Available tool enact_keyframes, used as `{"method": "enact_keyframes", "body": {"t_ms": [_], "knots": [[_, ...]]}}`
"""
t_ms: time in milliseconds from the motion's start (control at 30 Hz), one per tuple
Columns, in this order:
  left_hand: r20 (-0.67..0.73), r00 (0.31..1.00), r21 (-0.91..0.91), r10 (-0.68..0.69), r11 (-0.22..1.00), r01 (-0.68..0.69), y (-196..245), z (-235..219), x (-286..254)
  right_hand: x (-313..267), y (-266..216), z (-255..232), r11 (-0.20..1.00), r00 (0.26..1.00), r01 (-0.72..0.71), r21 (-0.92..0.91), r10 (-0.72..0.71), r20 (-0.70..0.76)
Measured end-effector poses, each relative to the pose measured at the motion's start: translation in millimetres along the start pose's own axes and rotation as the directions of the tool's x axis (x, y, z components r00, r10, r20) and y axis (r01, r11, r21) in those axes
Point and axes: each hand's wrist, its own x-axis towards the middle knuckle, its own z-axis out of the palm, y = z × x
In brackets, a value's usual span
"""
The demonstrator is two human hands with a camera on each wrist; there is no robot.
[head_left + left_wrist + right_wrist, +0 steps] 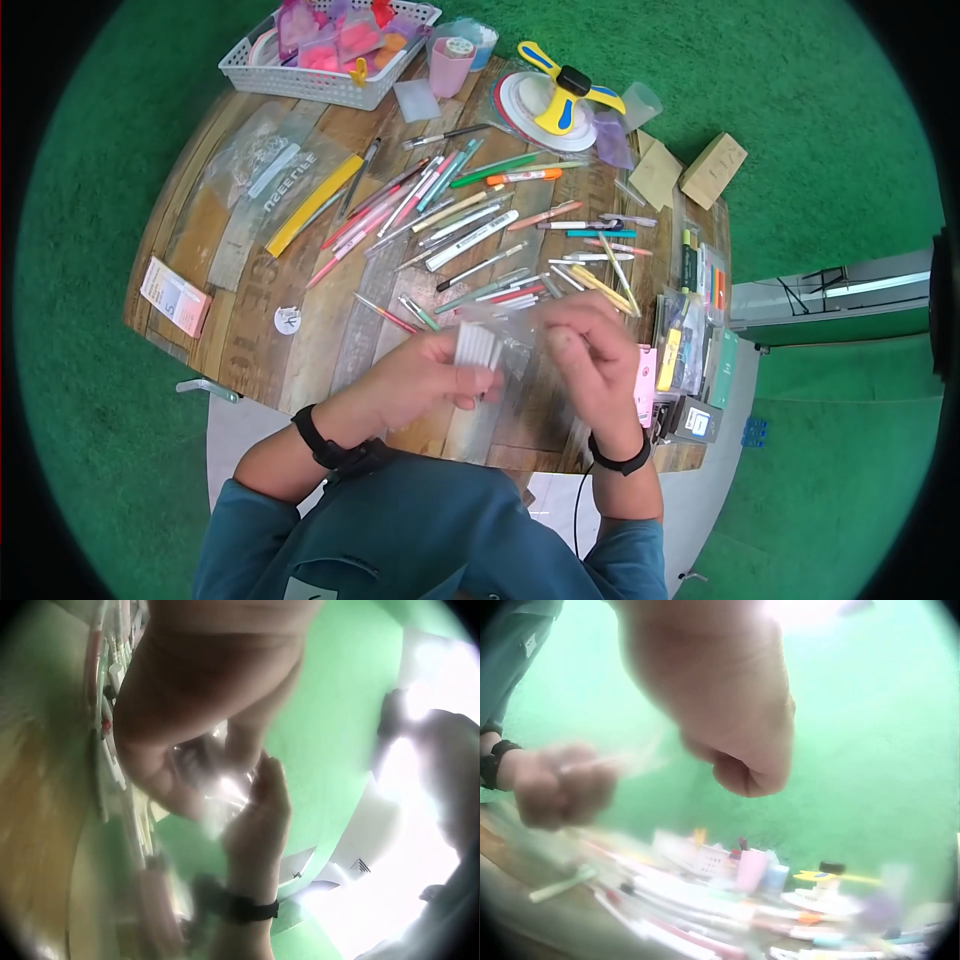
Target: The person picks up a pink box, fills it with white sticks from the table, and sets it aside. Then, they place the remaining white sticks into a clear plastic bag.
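Observation:
My left hand (425,375) grips a clear plastic bag (516,345) with a bundle of thin white sticks (477,347) in it, over the near edge of the table. Glare and blur hide what the sticks are. Close to its right, my right hand (598,360) has curled fingers, and the bag's loose film stretches towards its fingertips, which seem to pinch it. In the left wrist view, shiny film (232,787) shows between the two hands. The right wrist view has the right hand (735,727) large and the blurred left hand (562,787) with pale film.
Many pens and markers (480,240) lie spread across the wooden table (300,350). A white basket (300,85) of colourful pieces, a pink cup (452,70) and a yellow-and-blue tool (570,90) stand at the back. Boxes and packs (690,350) line the right edge; a small box (175,297) lies left.

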Motion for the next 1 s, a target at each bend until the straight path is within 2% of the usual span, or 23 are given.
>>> {"method": "enact_keyframes", "body": {"t_ms": [33,67,100,133,200,233,367,433,567,633,667,733,767,833,867,933,1000], "knots": [[-0.002,1.000,-0.001,-0.002,1.000,0.002,4,-2,-2,0,2,-2,0.995,0.995,-0.096,-0.020,0.096,-0.023],[-0.085,0.994,-0.064,0.073,0.995,-0.079,9,-5,-4,1,3,-2,0.981,0.980,-0.192,-0.038,0.190,-0.050],[-0.169,0.975,-0.117,0.142,0.980,-0.163,13,-9,-4,5,5,0,0.965,0.972,-0.235,-0.115,0.234,-0.023],[-0.165,0.976,-0.117,0.139,0.980,-0.160,16,-14,-4,5,11,3,0.964,0.971,-0.238,-0.116,0.236,-0.026],[-0.323,0.893,-0.076,0.313,0.932,-0.354,21,-25,-4,-1,38,13,0.939,0.980,0.033,-0.341,0.036,0.194],[-0.326,0.885,-0.070,0.334,0.925,-0.374,24,-27,-5,-2,46,20,0.909,0.965,0.113,-0.401,-0.003,0.264],[-0.341,0.887,-0.101,0.312,0.925,-0.365,24,-29,-8,0,57,45,0.847,0.925,0.176,-0.501,0.031,0.379],[-0.352,0.896,-0.115,0.270,0.938,-0.328,21,-27,-7,6,59,52,0.809,0.913,0.284,-0.514,-0.065,0.403],[-0.348,0.899,-0.115,0.265,0.940,-0.321,19,-27,-5,16,55,53,0.786,0.888,0.341,-0.515,-0.089,0.451],[-0.343,0.906,-0.111,0.246,0.948,-0.299,22,-25,-3,18,56,55,0.749,0.858,0.321,-0.579,0.029,0.513],[-0.339,0.906,-0.105,0.253,0.947,-0.303,23,-24,-2,18,58,54,0.745,0.861,0.323,-0.583,0.024,0.508],[-0.334,0.904,-0.083,0.267,0.947,-0.310,26,-22,0,20,61,52,0.824,0.896,0.213,-0.525,0.049,0.441],[-0.326,0.906,-0.084,0.271,0.946,-0.313,27,-22,1,21,61,45,0.819,0.898,0.213,-0.532,0.051,0.438],[-0.330,0.906,-0.076,0.265,0.949,-0.305,27,-22,1,22,55,23,0.947,0.963,-0.098,-0.307,0.168,0.209],[-0.324,0.910,-0.081,0.259,0.951,-0.299,26,-22,2,25,51,11,0.944,0.963,-0.106,-0.313,0.176,0.205],[-0.320,0.916,-0.061,0.242,0.959,-0.275,25,-21,4,28,40,-13,0.987,0.983,-0.161,0.001,0.161,-0.083],[-0.288,0.933,-0.044,0.217,0.970,-0.240,22,-22,8,25,31,-33,0.979,0.974,-0.192,0.069,0.198,-0.109]]}}
